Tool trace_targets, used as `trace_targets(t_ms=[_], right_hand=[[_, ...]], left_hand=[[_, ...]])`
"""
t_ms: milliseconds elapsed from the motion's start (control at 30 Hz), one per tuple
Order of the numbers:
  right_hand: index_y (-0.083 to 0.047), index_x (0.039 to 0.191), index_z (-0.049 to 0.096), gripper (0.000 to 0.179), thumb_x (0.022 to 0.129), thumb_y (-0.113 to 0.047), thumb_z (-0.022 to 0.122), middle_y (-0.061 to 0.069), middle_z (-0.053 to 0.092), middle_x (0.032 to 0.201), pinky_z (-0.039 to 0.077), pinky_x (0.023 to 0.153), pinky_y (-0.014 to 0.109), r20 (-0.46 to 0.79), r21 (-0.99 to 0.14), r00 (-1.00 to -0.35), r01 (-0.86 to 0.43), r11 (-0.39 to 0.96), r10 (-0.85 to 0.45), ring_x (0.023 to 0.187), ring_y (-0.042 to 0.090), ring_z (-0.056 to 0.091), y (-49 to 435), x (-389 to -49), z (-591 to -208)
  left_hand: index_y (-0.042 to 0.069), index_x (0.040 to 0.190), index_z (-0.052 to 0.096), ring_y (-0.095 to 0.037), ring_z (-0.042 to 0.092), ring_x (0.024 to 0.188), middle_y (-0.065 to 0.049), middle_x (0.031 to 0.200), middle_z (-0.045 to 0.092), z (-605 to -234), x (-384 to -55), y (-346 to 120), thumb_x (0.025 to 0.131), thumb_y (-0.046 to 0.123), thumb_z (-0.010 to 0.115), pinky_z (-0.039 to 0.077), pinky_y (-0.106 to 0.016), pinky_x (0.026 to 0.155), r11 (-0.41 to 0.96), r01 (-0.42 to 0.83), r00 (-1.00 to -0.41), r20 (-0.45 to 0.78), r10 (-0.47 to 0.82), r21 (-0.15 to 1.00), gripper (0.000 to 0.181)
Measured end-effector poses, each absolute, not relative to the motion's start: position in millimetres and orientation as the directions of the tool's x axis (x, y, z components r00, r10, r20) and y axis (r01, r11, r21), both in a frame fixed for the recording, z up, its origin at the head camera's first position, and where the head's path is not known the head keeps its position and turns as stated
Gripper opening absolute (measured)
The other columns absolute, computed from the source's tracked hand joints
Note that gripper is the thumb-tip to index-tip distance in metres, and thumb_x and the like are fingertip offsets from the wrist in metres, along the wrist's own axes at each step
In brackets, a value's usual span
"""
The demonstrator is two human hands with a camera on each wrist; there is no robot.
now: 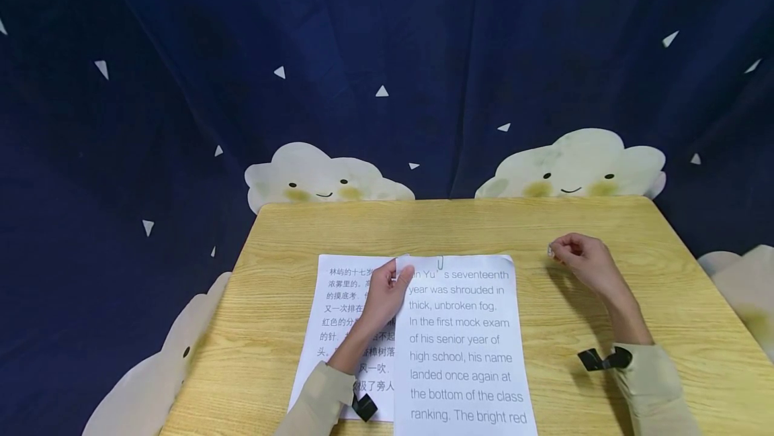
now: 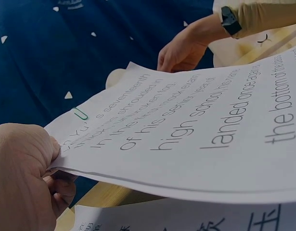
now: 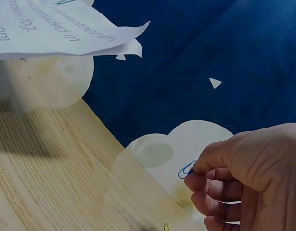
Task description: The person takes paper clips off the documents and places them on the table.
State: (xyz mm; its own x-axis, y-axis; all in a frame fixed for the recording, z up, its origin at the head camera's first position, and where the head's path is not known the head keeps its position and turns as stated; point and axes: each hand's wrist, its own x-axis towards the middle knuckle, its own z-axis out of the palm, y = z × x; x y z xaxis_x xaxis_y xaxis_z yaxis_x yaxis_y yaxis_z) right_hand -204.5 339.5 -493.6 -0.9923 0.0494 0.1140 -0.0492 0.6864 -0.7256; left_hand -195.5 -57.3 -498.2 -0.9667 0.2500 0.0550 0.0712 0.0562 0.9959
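Note:
My left hand [image 1: 385, 295] pinches the top left corner of some sheets printed in large English type [image 1: 462, 349], thumb on top and fingers underneath. In the left wrist view these sheets are lifted and bowed, with more than one layer along the edge. A green paper clip [image 2: 80, 114] sits on their top edge. Off to the right, above the table, my right hand [image 1: 585, 260] pinches a small blue paper clip [image 3: 187, 169] between thumb and index finger, apart from the sheets. Partly covered by the English sheets and my left arm is a sheet with Chinese print [image 1: 310, 369].
Everything is over a light wooden table [image 1: 290, 228]. At the bottom of the right wrist view, a yellow paper clip [image 3: 166, 226] lies on the tabletop, cut by the frame edge. A dark blue curtain with white clouds [image 1: 329, 170] hangs behind the table.

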Motion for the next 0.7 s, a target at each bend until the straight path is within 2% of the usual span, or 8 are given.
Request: trace_targets(t_ms=[133, 333, 500, 700], right_hand=[[0.002, 0.102, 0.064, 0.032, 0.102, -0.029, 0.053, 0.022, 0.063, 0.088, 0.044, 0.052, 0.025, 0.105, -0.724, -0.993, -0.043, 0.689, 0.048, 0.069, 0.025, 0.054, 343, -205, -496], [0.002, 0.102, 0.064, 0.032, 0.102, -0.028, 0.053, 0.022, 0.061, 0.086, 0.042, 0.049, 0.026, 0.089, -0.72, -0.995, -0.029, 0.693, 0.052, 0.063, 0.016, 0.049, 346, -205, -500], [0.003, 0.102, 0.063, 0.032, 0.101, -0.027, 0.053, 0.021, 0.061, 0.085, 0.042, 0.05, 0.026, 0.087, -0.716, -0.995, -0.025, 0.698, 0.054, 0.063, 0.012, 0.047, 348, -205, -502], [0.004, 0.099, 0.063, 0.032, 0.101, -0.027, 0.054, 0.02, 0.061, 0.087, 0.042, 0.05, 0.026, 0.071, -0.72, -0.996, -0.014, 0.694, 0.053, 0.064, 0.012, 0.048, 352, -205, -505]], left_hand=[[0.001, 0.117, 0.065, -0.019, 0.063, 0.053, -0.02, 0.078, 0.069, -498, -195, -57, 0.101, 0.016, 0.054, 0.053, -0.025, 0.047, 0.059, 0.068, -0.967, 0.052, 0.248, 0.996, 0.024], [0.002, 0.117, 0.065, -0.016, 0.061, 0.05, -0.021, 0.077, 0.068, -505, -198, -56, 0.101, 0.017, 0.054, 0.05, -0.024, 0.044, 0.058, 0.063, -0.97, 0.047, 0.239, 0.996, 0.025], [0.007, 0.117, 0.066, -0.015, 0.059, 0.05, -0.017, 0.076, 0.069, -524, -205, -56, 0.101, 0.023, 0.054, 0.048, -0.022, 0.043, 0.073, 0.071, -0.973, 0.053, 0.224, 0.995, 0.026], [0.009, 0.116, 0.066, -0.014, 0.06, 0.049, -0.012, 0.074, 0.069, -530, -206, -57, 0.099, 0.031, 0.056, 0.049, -0.024, 0.043, 0.079, 0.102, -0.972, 0.083, 0.22, 0.992, 0.03]])
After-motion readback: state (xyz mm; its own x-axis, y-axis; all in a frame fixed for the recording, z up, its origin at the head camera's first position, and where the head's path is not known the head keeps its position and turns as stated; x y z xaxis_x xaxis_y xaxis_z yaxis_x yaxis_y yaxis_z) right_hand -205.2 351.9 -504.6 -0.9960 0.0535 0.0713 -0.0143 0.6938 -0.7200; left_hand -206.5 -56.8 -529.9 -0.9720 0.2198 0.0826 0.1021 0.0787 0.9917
